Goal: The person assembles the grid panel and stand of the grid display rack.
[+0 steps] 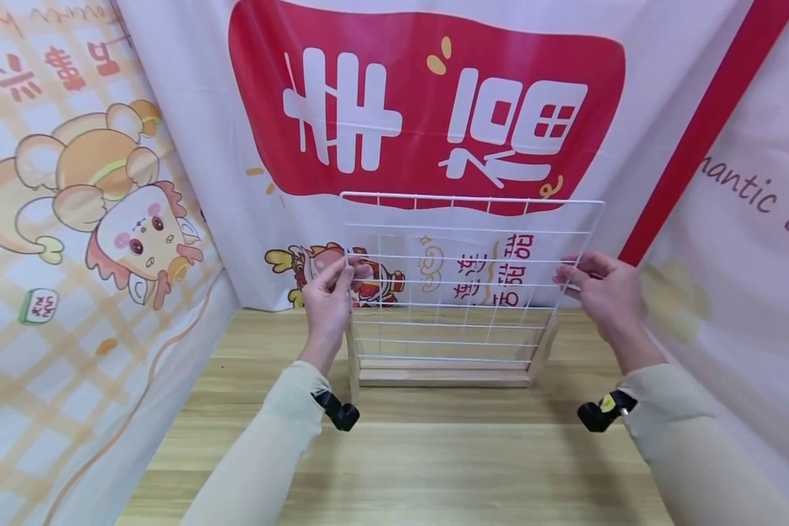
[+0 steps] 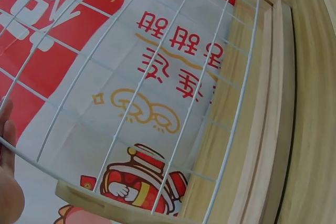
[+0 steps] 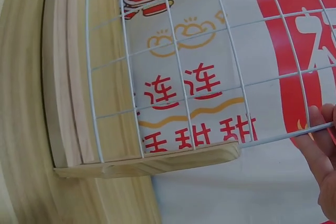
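Note:
A white wire grid panel (image 1: pixel 456 283) stands upright between the side pieces of a wooden stand (image 1: pixel 443 377) on the table. With thumb and fingers, my left hand (image 1: pixel 329 303) pinches the panel's left edge about halfway up. On the opposite edge, at a similar height, my right hand (image 1: pixel 603 292) pinches the wire. Both wrist views show the grid's lower part between the wooden side pieces (image 3: pixel 173 162), close to the base bar (image 2: pixel 275 114). Only part of each hand shows in its own wrist view.
Behind the panel hangs a white cloth (image 1: pixel 197 146) with a red printed patch. Printed cloths (image 1: pixel 59 219) also hang at the left and right sides. The stand rests on a wood-grain table (image 1: pixel 434 467). A black wrist camera (image 1: pixel 338 410) is strapped at each sleeve.

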Demonstrator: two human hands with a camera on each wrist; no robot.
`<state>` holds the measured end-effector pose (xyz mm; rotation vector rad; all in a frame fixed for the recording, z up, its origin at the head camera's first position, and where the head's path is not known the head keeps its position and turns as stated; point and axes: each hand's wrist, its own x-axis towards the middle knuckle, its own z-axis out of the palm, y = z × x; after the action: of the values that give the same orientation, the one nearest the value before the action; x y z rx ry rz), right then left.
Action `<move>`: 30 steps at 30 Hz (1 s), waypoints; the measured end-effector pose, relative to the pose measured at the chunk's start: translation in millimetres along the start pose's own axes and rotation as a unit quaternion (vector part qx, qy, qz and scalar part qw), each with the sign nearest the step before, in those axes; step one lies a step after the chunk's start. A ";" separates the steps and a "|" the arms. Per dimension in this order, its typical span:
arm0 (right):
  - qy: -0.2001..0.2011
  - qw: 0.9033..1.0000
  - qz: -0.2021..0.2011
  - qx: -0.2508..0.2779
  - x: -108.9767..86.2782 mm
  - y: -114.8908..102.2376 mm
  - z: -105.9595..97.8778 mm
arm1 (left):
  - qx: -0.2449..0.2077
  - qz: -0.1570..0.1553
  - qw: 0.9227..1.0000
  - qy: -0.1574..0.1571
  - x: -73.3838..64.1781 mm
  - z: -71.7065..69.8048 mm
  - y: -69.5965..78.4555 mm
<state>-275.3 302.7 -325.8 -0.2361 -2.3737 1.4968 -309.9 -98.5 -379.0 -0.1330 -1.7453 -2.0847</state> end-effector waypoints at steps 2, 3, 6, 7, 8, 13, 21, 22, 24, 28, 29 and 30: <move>0.011 1.000 0.010 -0.011 0.6 0.3 2.4 | 0.009 -0.009 1.000 -0.003 -1.3 -1.9 -3.3; 0.014 1.000 0.014 -0.015 1.0 0.1 3.6 | 0.015 -0.010 1.000 -0.005 -2.1 -2.7 -4.5; 0.017 0.999 0.029 -0.017 2.5 0.5 6.8 | 0.026 -0.010 1.000 -0.005 -2.6 -5.0 -9.8; 0.016 0.999 0.031 -0.015 3.1 0.8 7.6 | 0.026 -0.011 1.000 -0.004 -3.0 -5.4 -11.0; 0.016 0.999 0.032 -0.012 3.4 1.1 8.6 | 0.025 -0.012 1.000 -0.003 -3.2 -5.8 -12.2; 0.025 0.999 0.037 -0.016 4.7 2.5 12.9 | 0.028 -0.020 0.999 0.003 -3.7 -8.1 -17.3; 0.029 0.999 0.026 -0.029 3.6 6.0 18.5 | 0.043 -0.027 0.999 0.001 -3.7 -15.2 -25.1; 0.029 0.999 0.024 -0.038 3.1 7.4 18.9 | 0.047 -0.029 0.998 -0.003 -4.3 -16.0 -26.3; 0.032 0.998 0.020 -0.057 2.1 11.2 19.8 | 0.053 -0.037 0.998 -0.009 -5.8 -17.1 -28.9; 0.038 0.997 0.012 -0.072 1.5 17.8 21.5 | 0.066 -0.040 0.997 -0.012 -7.9 -18.6 -33.2; 0.038 0.997 0.011 -0.065 1.7 19.2 21.5 | 0.069 -0.038 0.997 -0.012 -8.0 -18.5 -33.6; 0.035 0.998 0.012 -0.057 1.8 20.2 21.2 | 0.073 -0.037 0.997 -0.012 -7.8 -18.5 -34.1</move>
<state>-285.2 294.2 -352.1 -0.3394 -2.4108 1.3422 -312.0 -110.0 -416.8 -0.0508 -1.9355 -2.0055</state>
